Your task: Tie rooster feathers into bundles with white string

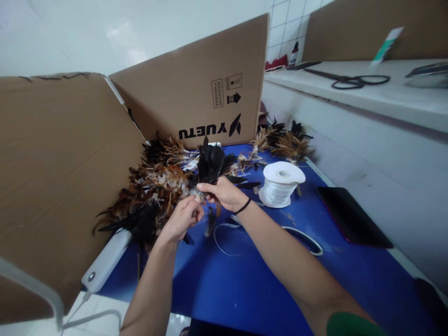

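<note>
My right hand (226, 192), with a black band at the wrist, grips a bunch of black feathers (211, 163) by its pale, fluffy base. Just left of it and lower, my left hand (182, 217) has its fingers curled and pinched at that same base. Brown and black feathers (161, 179) lie heaped behind and left of my hands. A white spool of ribbon (278, 192) stands upright to the right. Loose white ribbon (224, 249) curls on the blue tabletop (224, 289) under my right forearm.
Cardboard panels (196, 84) with printing wall off the back and left. More feathers (290, 142) lie at the back right. A dark tablet (353, 217) rests near the right edge. Scissors (350, 80) lie on a white ledge (350, 102). A white device (107, 261) with a cable sits front left.
</note>
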Demonstrator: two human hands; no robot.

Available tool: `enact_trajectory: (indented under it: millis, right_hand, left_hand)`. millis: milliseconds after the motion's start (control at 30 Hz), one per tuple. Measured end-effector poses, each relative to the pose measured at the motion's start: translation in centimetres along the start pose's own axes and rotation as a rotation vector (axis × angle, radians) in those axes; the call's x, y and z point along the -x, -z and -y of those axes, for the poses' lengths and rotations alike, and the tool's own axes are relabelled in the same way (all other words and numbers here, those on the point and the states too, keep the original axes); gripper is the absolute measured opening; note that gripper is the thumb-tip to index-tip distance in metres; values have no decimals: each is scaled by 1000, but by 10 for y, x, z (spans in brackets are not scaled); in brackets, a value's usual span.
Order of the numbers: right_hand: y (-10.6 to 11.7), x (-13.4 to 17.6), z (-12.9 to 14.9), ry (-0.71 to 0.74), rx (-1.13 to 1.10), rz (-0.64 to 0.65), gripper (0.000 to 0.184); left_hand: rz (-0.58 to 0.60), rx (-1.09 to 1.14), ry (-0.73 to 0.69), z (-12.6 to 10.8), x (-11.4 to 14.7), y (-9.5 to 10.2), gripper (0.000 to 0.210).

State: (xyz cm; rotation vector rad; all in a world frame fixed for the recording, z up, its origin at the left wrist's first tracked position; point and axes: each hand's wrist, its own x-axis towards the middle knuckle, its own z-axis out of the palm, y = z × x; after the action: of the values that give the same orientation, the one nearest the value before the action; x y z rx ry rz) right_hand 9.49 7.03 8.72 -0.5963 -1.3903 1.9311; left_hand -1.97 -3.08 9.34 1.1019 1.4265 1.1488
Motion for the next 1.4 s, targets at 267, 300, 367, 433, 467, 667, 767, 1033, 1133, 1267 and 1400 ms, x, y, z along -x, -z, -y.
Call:
enact_trajectory:
  millis: [267,300,367,433,467,667,767,1033,1133,1267,1400]
  right_hand:
    - [-1,1,-1,6,91,-39,23]
    - [-1,0,-2,7,98,-34,22]
    - [0,0,-2,1,112,-30,22]
    - [1,0,-2,-10,125,-26,22]
    - [1,0,-2,-15,134,-22,22]
    - [-1,3,5,-54,161,-30,19]
    - [-4,6,9,-65,137,-37,15]
    - [-1,8,9,-132,176,-24,14]
    - [0,6,6,-135,151,-37,15]
    - [-1,6,7,-148,133,-57,16]
    - [-4,8,11,-161,138,-64,16]
  left_hand:
    - [-48,-104,-119,8,-2,1,31]
    - [-61,-122,-133,9,-2,1,31]
    - [-73,-165,-147,9,-2,1,31]
    - [-74,-193,-151,9,-2,1,32]
    - [-72,-194,-153,9,-2,1,31]
    - [-82,-185,-149,11,-5,1,29]
    - [-131,-289,-180,13,-5,1,26]
    - [-226,-500,-208,5,-1,-4,19]
    - [-222,-463,-232,10,-3,-3,19]
    - [-247,-464,-239,18,-6,-1,20]
    - [-257,-577,-247,13,-2,-5,22]
